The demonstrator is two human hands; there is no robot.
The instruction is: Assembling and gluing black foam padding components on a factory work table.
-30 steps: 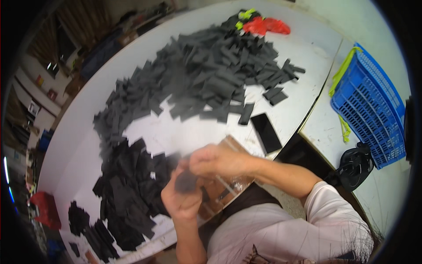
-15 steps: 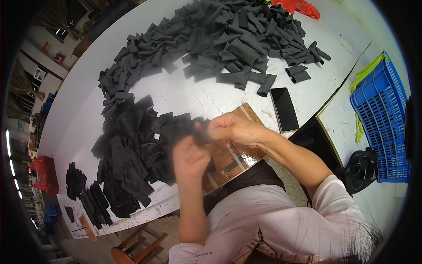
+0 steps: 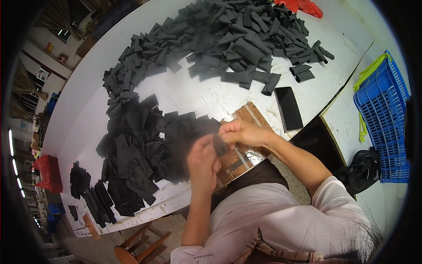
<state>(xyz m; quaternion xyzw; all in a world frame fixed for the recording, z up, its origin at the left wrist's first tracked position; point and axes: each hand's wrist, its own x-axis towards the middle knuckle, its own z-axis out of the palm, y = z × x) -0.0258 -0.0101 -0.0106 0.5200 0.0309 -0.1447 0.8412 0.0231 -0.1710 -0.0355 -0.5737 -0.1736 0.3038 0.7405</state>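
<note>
A small black fabric piece (image 3: 220,145) is held between my two hands, just above the near edge of the table. My left hand (image 3: 203,159) has its fingers curled round the lower left side of it. From the right, my right hand (image 3: 241,133) pinches its upper end. Beneath my hands lies a brown wooden board (image 3: 247,115) with pale strips across it. Left of my left hand spreads a pile of flat black fabric pieces (image 3: 132,154). Farther back lies a big heap of dark grey fabric tubes (image 3: 239,48).
A black phone (image 3: 289,109) lies right of the board. Past a gap in the table stands a blue plastic basket (image 3: 381,119), with a black bag (image 3: 365,169) beside it. Red plastic bags lie at the far edge (image 3: 303,6) and left side (image 3: 47,172). A wooden stool (image 3: 143,246) stands below.
My left hand has turned and its fingers now curl more openly round the fabric piece, which shows more clearly. The whole view has shifted slightly.
</note>
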